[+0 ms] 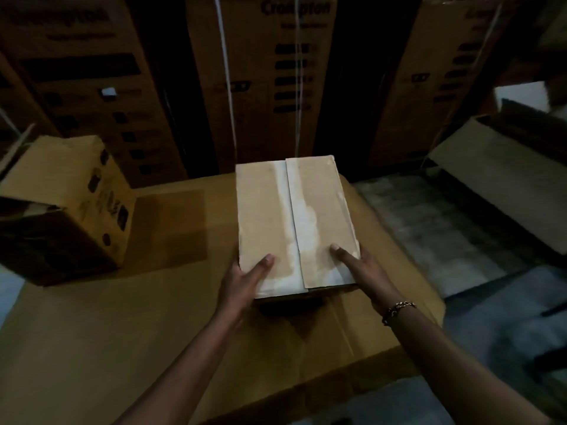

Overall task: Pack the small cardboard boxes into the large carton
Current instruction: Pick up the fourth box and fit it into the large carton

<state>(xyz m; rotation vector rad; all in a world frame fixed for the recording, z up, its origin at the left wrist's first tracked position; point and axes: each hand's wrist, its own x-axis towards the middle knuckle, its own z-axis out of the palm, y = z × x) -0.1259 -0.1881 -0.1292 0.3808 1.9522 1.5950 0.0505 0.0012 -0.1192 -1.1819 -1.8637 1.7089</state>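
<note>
Both hands grip the near end of a taped small cardboard box, the left hand at its 7 o'clock corner and the right hand at its 5 o'clock corner, each with a thumb flat on the lid and the rest wrapped round the side. The box sits mid-frame over a broad flat cardboard sheet; whether it touches I cannot tell. This looks like the carry step, and the next move probably calls for swinging it level toward the open carton at 3 o'clock, clear of its flap.
</note>
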